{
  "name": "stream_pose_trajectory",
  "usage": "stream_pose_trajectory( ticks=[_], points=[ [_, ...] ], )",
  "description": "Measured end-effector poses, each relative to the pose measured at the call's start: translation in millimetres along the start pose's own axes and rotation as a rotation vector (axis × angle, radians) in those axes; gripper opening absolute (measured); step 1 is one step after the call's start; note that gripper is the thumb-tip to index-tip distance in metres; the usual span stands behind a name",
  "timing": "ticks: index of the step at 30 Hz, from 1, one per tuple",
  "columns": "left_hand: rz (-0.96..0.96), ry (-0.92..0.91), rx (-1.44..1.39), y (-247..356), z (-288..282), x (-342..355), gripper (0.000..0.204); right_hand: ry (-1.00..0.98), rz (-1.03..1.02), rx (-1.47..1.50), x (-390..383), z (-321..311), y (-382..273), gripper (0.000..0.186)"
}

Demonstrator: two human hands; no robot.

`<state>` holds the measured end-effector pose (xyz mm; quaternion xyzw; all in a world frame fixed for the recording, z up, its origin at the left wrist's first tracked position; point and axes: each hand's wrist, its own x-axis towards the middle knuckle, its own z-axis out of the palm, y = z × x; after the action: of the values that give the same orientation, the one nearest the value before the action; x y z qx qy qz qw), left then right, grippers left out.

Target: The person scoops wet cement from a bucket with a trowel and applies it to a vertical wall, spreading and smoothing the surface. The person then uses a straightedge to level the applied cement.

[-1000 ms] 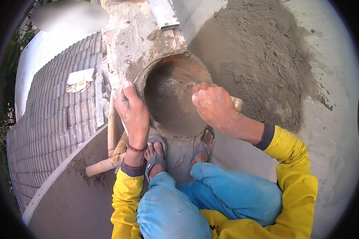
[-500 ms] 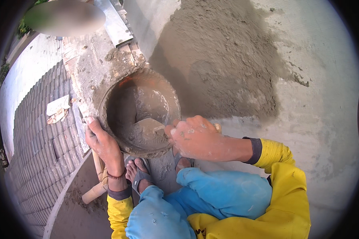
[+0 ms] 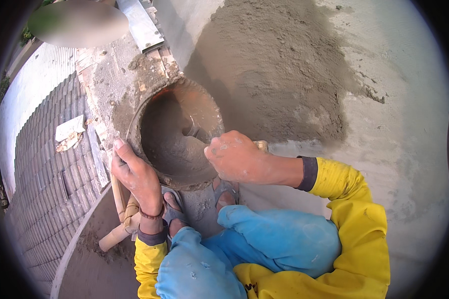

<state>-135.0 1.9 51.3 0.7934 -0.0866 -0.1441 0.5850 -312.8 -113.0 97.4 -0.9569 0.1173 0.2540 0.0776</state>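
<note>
My left hand grips the left side of a mud-caked bucket, its thumb up along the rim. Grey wet mortar fills the lower part of the bucket. My right hand is closed round the pale handle of a trowel at the bucket's right rim; the blade reaches into the mortar and is partly coated and hidden. My sandalled feet show just below the bucket.
A cement-spattered ledge carries a metal strip. Left lie a tiled roof and pale debris. Bamboo poles cross beside a curved concrete wall. A wet mortar patch covers the floor at upper right.
The view has shifted, so bucket and surroundings sit further left in the picture. My right hand has worked the trowel in the mortar, moving outward, then slightly back up. My left hand keeps hold.
</note>
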Motion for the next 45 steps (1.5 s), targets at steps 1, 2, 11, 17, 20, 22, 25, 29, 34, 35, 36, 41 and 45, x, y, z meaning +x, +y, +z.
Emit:
stream_pose_trajectory(
  ticks=[1,2,11,17,20,22,25,29,34,35,36,41,45],
  points=[
    [-0.001,0.017,0.017,-0.7,0.2,-2.1,0.055,0.052,-0.028,0.0,-4.8,-2.1,1.8,0.023],
    [-0.003,-0.015,-0.007,-2.3,-1.0,-0.2,0.055,0.188,-0.086,-0.006,-9.4,-5.1,4.9,0.023],
    [0.047,-0.074,-0.044,-5.8,-6.1,12.8,0.052,0.249,0.3,-0.244,29.8,-10.7,16.6,0.027],
    [0.02,-0.016,-0.047,-2.7,-4.2,5.3,0.053,0.049,0.003,-0.018,-6.6,-11.7,-13.5,0.028],
    [0.018,-0.057,-0.04,-5.8,-7.4,5.4,0.052,0.37,0.068,-0.106,-31.4,-34.7,9.2,0.027],
    [0.029,-0.08,-0.041,-7.2,-10.0,7.5,0.05,0.448,0.198,-0.26,-34.3,-48.7,38.0,0.024],
    [0.041,-0.101,0.026,-4.4,-11.3,8.9,0.049,0.291,0.363,-0.293,-16.5,-48.2,59.9,0.021],
    [0.076,-0.173,-0.028,2.0,-5.0,2.0,0.046,0.036,0.2,-0.049,5.5,-18.1,48.2,0.024],
    [0.099,-0.182,-0.062,5.3,-3.7,-2.7,0.045,0.002,0.125,0.377,-2.7,3.4,25.4,0.035],
    [0.085,-0.178,-0.062,4.9,-5.1,-1.6,0.045,-0.062,0.174,0.48,-8.2,3.4,23.2,0.036],
    [0.065,-0.174,-0.067,4.7,-6.4,-2.2,0.045,-0.052,0.206,0.593,-13.5,3.1,20.7,0.038],
    [0.094,-0.141,-0.044,-3.3,-11.3,1.8,0.048,0.064,0.325,0.59,-32.3,2.3,11.5,0.04],
    [0.024,-0.114,-0.028,-17.8,-18.9,11.7,0.051,0.087,0.416,0.513,-37.4,7.8,9.8,0.039]
  ],
)
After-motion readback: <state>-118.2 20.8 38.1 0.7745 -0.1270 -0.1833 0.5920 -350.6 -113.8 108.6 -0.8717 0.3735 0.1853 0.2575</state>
